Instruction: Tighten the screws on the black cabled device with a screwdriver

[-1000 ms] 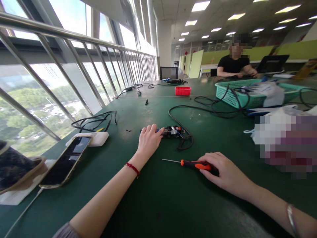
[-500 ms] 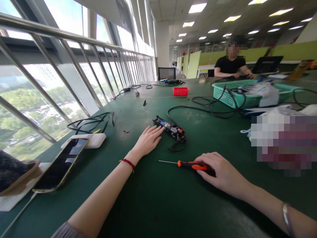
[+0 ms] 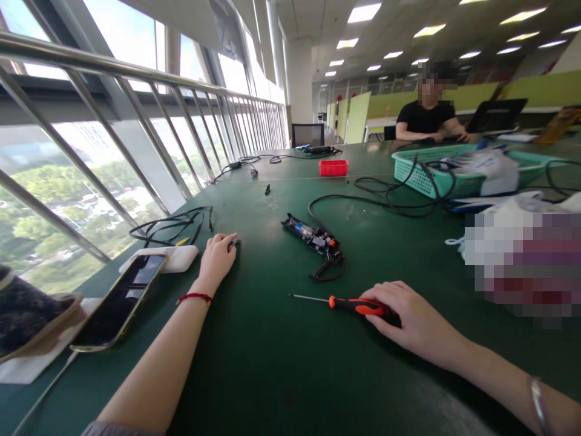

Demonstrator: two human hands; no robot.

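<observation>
My left hand [image 3: 218, 257] is at the table's left part, its fingers bent down over a small dark piece [image 3: 236, 242] that is mostly covered and too small to name. My right hand [image 3: 406, 315] is closed round the handle of an orange and black screwdriver [image 3: 354, 304], which lies low over the table with its thin shaft pointing left. Between and beyond the hands rests an opened black handheld electric tool [image 3: 311, 236], with a blue and silver cylinder, wires and an orange part exposed. Neither hand touches it.
A phone [image 3: 120, 303] leans on a white block [image 3: 181, 258] at the left, near black cables [image 3: 170, 227]. Farther back are a red tray [image 3: 333, 168] and a green basket [image 3: 415, 175]. Plastic bags [image 3: 521, 254] lie at the right. A person [image 3: 426, 121] sits across the table.
My left hand has moved left, away from the opened tool, to the small dark pieces, and its fingers have bent. My right hand keeps hold of the screwdriver, nearly unmoved.
</observation>
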